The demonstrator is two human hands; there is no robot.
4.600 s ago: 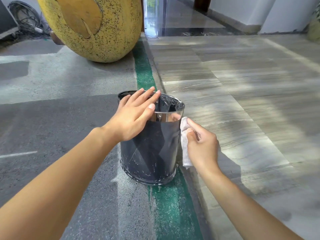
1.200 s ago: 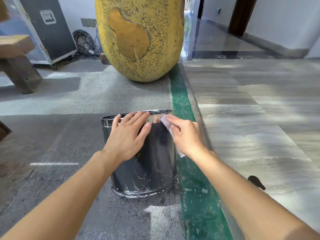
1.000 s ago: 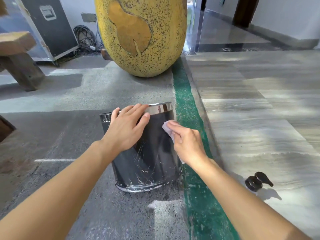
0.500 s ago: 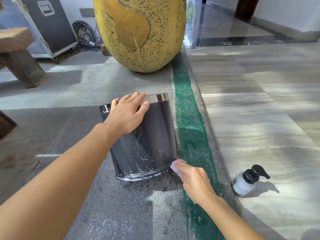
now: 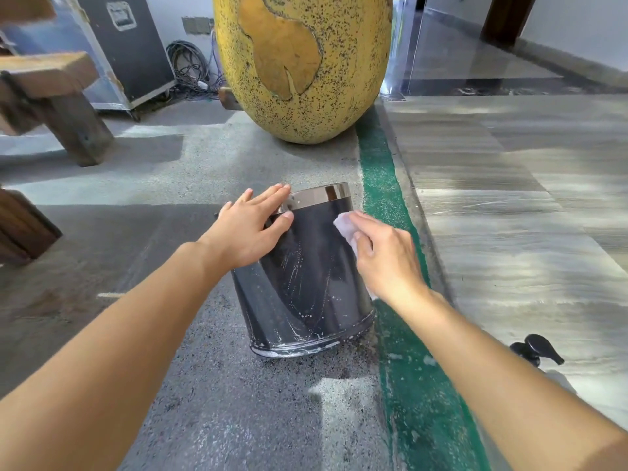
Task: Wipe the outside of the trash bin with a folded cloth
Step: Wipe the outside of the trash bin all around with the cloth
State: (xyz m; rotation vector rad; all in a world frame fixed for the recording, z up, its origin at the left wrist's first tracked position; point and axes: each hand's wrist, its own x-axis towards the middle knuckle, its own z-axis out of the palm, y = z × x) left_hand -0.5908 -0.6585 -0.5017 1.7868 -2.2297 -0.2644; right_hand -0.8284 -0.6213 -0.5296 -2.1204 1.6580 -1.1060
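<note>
A dark round trash bin with a chrome rim stands on the rough grey floor, tilted away from me, its side streaked with white smears. My left hand lies flat over the bin's top edge on the left, fingers straight. My right hand presses a folded white cloth against the bin's upper right side, just below the chrome band, fingers curled over the cloth. Most of the cloth is hidden under my hand.
A big yellow speckled sculpture stands behind the bin. A green strip runs past the bin's right side, with a tiled floor beyond. A black pump bottle top shows by my right forearm. A wooden bench stands at left.
My right hand has moved the cloth up from the bin's bottom right edge to its upper right side. My left hand stays on the rim.
</note>
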